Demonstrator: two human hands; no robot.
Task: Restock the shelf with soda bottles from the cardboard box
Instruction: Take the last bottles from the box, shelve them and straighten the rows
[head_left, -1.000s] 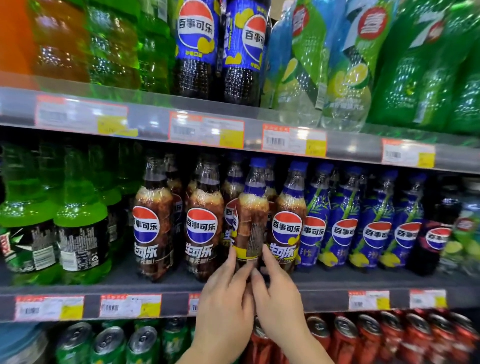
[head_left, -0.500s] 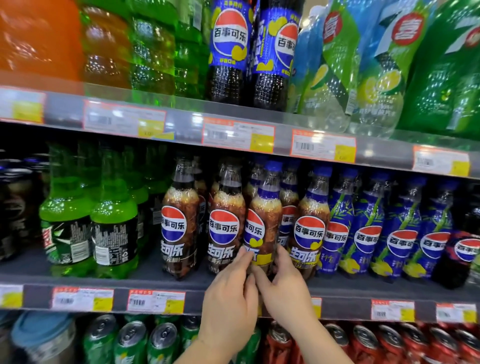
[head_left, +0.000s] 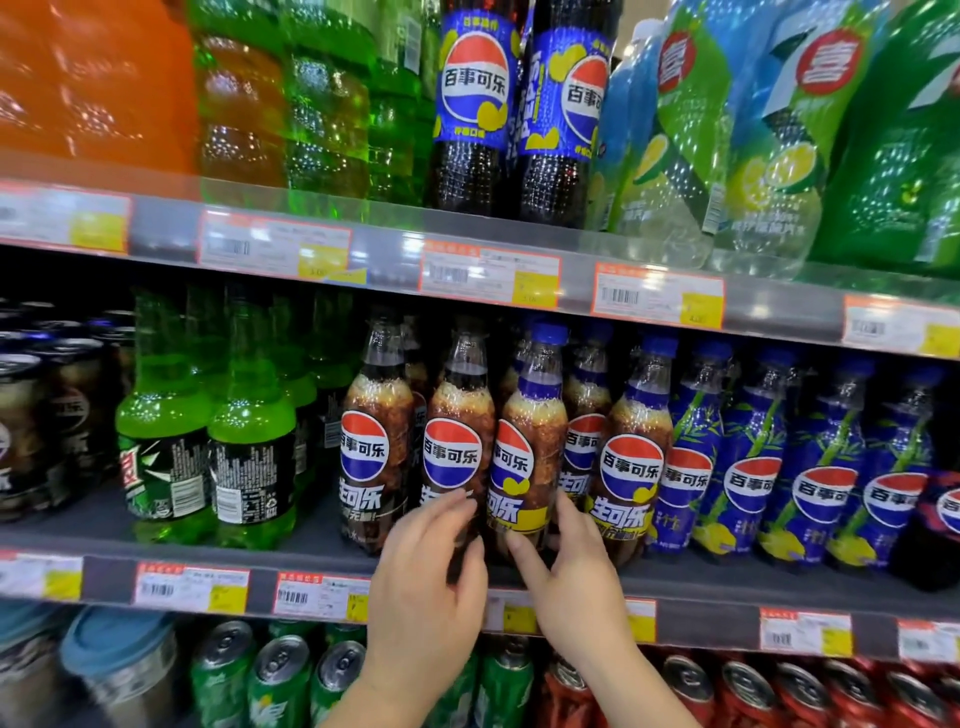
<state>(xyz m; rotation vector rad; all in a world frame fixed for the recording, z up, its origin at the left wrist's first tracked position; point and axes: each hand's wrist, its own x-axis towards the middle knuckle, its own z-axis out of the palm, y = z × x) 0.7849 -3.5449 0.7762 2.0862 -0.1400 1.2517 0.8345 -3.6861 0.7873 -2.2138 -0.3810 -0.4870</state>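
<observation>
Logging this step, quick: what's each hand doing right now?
Left hand: open, fingertips on a cola bottle.
Right hand: open, fingers on the same bottle.

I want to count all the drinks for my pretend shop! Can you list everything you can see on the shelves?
Brown cola bottle with blue cap: one, middle shelf front, between both hands.
Brown cola bottles with black labels: two in front, middle shelf.
Green soda bottles: several, middle shelf left.
Blue-wrapped cola bottles: several, middle shelf right.
Large blue-labelled cola bottles: two, top shelf.
Green cans: several, bottom shelf.
Red cans: several, bottom right.
Left hand: touches the bottle.
Right hand: touches the bottle.
</observation>
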